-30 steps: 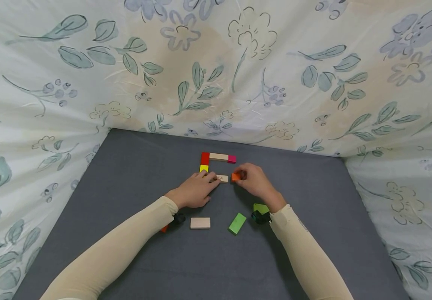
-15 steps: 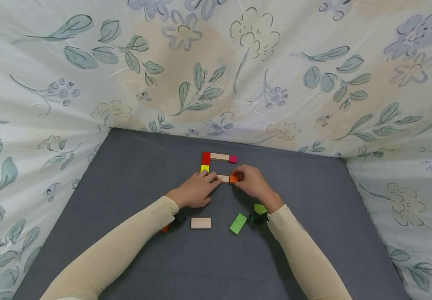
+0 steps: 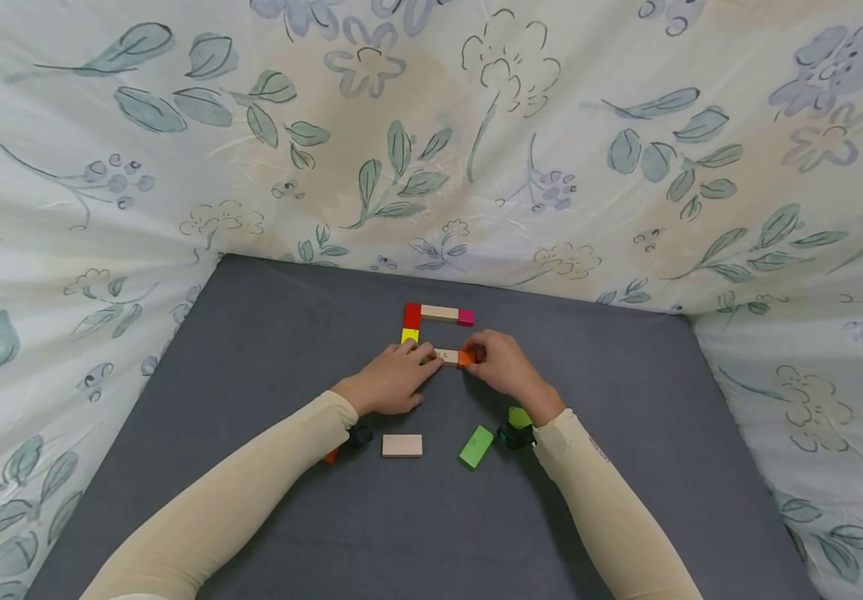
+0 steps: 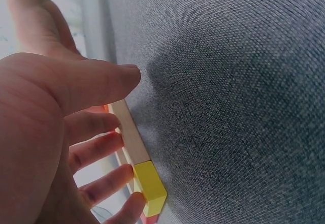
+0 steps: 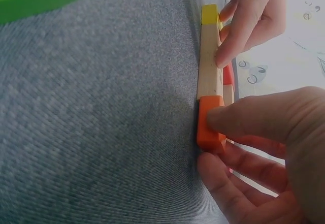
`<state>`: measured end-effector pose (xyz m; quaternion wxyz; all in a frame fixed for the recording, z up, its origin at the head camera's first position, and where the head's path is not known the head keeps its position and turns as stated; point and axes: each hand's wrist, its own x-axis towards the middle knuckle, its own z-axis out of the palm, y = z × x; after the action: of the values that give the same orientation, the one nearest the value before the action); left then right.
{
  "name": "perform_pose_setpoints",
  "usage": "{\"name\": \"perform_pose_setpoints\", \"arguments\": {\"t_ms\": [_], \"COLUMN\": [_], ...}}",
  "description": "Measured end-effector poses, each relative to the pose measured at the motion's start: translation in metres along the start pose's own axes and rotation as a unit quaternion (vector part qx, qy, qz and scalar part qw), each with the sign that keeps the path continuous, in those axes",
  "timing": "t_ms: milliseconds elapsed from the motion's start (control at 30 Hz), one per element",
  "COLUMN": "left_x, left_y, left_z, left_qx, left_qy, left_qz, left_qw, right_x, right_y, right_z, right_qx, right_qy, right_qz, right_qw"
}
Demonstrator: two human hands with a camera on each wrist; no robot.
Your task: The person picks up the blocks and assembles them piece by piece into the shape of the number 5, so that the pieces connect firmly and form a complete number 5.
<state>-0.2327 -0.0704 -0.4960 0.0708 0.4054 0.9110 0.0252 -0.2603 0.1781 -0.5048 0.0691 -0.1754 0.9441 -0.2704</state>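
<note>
Orange block point(image 5: 204, 132) pinched between right fingers point(image 5: 218, 176) — left fingers point(image 4: 99, 149), loosely spread, against pale block point(image 4: 133, 135) and yellow block point(image 4: 150, 184).

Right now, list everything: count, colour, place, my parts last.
Corner block: 1, red, left of far plank
Far plank: 1, pale, beside corner block
End block: 1, magenta, right of far plank
Joining block: 1, yellow, between corner block and near plank
Near plank: 1, pale, beside joining block
Held block: 1, orange, right of near plank
Loose slab: 1, pale, nearer the person
Loose blocks: 2, green, by right wrist
Half-hidden block: 1, orange-red, by left sleeve
Tabletop: 1, dark grey, beneath blocks
Floral sheeting: count unclear, whitish, around tabletop
Wrist devices: 2, black, wrists
Sleeves: 2, cream, arms
Left grip: 1, touching near plank
Right grip: 1, pinching held block
</note>
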Motion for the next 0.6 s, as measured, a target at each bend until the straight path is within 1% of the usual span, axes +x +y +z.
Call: {"name": "perform_pose_setpoints", "arguments": {"t_ms": [267, 600], "left_x": [-0.0006, -0.001], "left_y": [-0.0011, 0.0008], "left_z": [0.0028, 0.0048], "left_qx": [0.004, 0.006], "left_qy": [0.002, 0.002], "left_qz": [0.004, -0.002], "left_qw": [1.0, 1.0], "right_x": [0.0011, 0.0], "right_y": [0.003, 0.0024], "right_z": [0.004, 0.0061], "right_qx": [-0.002, -0.005], "right_qy": [0.0, 0.004], "right_qz": [-0.003, -0.008], "right_qw": [1.0, 0.9999]}}
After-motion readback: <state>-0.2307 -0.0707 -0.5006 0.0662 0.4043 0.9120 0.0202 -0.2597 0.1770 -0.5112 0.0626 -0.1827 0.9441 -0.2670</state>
